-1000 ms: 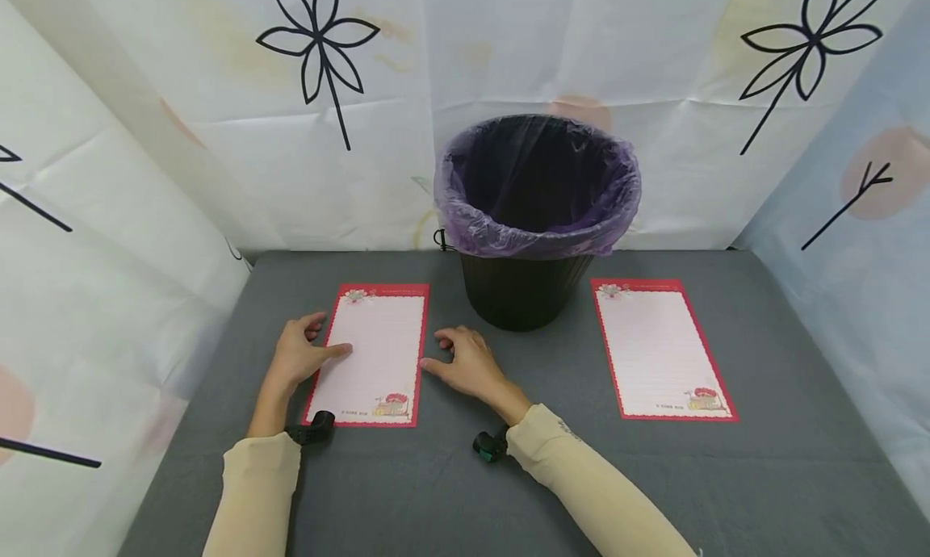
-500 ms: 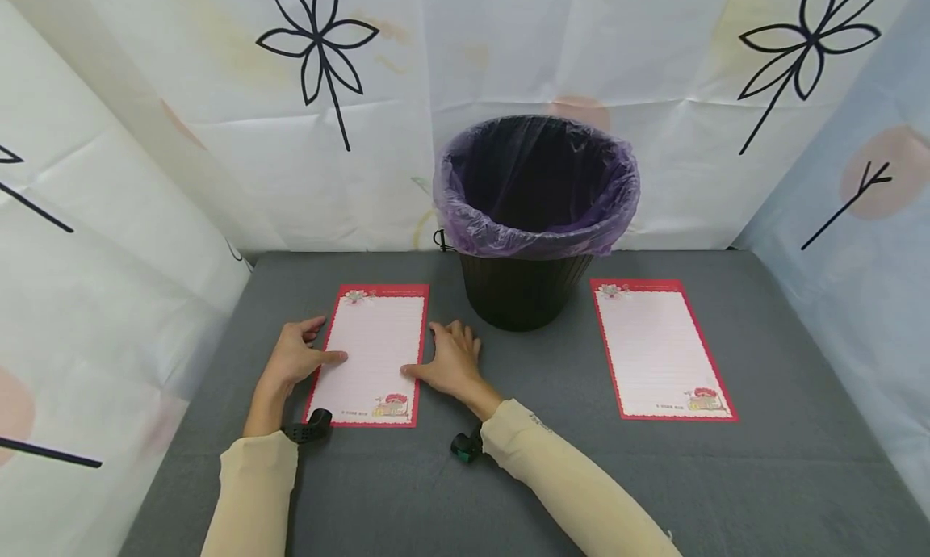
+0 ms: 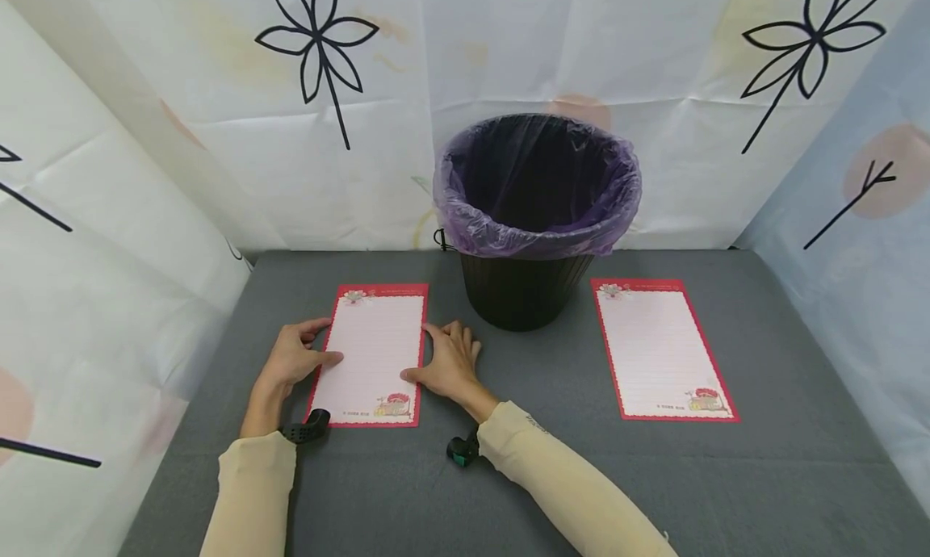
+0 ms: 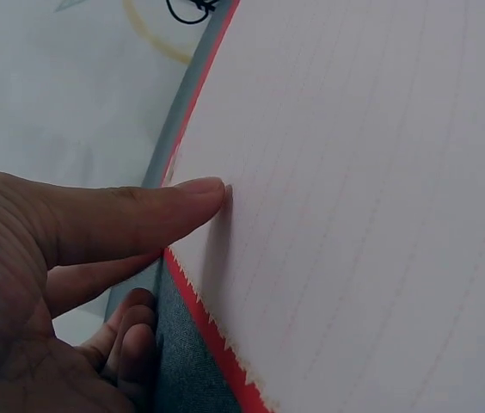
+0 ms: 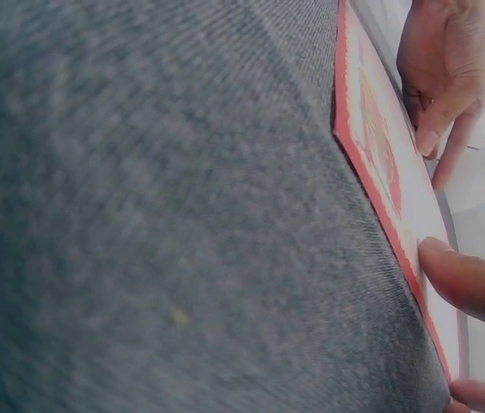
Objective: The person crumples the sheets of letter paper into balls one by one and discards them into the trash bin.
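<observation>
A red-bordered sheet of letter paper (image 3: 370,355) lies at the left of the table. My left hand (image 3: 291,358) lies at its left edge, thumb over the face and index finger reaching the border. In the left wrist view the left thumb (image 4: 195,200) extends over the lined face, and the other fingertips are loosely bent beside the edge. My right hand (image 3: 450,363) is at the opposite edge, its thumb (image 5: 462,280) on the face and its index finger at the border. Whether any fingertip lies under the sheet cannot be told.
A black bin (image 3: 519,291) with a purple liner (image 3: 501,238) stands behind, between the two sheets. A matching red-bordered sheet (image 3: 663,351) lies at the right. Grey cloth (image 3: 545,476) covers the table; patterned white curtains (image 3: 218,137) surround it.
My right hand has moved left, so its thumb now lies over the sheet's right edge. The left thumb has drawn back slightly toward the left edge. The sheet has turned very slightly.
</observation>
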The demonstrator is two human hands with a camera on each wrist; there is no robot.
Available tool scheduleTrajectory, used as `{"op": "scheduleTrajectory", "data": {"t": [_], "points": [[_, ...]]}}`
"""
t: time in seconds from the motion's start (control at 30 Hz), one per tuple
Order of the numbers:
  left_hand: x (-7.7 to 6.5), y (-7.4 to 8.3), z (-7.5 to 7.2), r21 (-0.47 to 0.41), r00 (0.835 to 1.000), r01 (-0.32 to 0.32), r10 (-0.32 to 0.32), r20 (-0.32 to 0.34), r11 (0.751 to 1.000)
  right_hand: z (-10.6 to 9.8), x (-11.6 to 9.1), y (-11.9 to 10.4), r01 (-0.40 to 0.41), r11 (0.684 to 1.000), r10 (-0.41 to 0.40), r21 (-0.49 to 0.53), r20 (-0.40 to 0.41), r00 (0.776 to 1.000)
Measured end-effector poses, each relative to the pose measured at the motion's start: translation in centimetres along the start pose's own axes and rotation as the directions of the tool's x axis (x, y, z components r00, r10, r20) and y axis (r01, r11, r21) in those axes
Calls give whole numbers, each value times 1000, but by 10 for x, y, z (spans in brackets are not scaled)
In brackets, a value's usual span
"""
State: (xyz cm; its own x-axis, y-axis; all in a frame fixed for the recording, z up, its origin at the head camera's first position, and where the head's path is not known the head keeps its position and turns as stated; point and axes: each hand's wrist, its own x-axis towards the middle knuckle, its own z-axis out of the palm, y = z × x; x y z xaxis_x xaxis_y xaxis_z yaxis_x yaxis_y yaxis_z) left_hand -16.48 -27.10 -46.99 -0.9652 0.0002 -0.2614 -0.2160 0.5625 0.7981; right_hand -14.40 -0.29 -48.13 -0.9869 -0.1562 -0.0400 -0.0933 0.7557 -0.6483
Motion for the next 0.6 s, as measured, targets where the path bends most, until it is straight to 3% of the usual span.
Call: {"op": "scheduleTrajectory", "data": {"t": [0.4, 0.6], "points": [[3, 3, 3, -61, 998, 50, -52, -33, 997, 1, 0, -2, -24, 1000, 24, -17, -12, 1000], [6, 6, 4, -83, 996, 72, -76, -44, 994, -1, 2, -1, -38, 995, 39, 97, -12, 999]]}}
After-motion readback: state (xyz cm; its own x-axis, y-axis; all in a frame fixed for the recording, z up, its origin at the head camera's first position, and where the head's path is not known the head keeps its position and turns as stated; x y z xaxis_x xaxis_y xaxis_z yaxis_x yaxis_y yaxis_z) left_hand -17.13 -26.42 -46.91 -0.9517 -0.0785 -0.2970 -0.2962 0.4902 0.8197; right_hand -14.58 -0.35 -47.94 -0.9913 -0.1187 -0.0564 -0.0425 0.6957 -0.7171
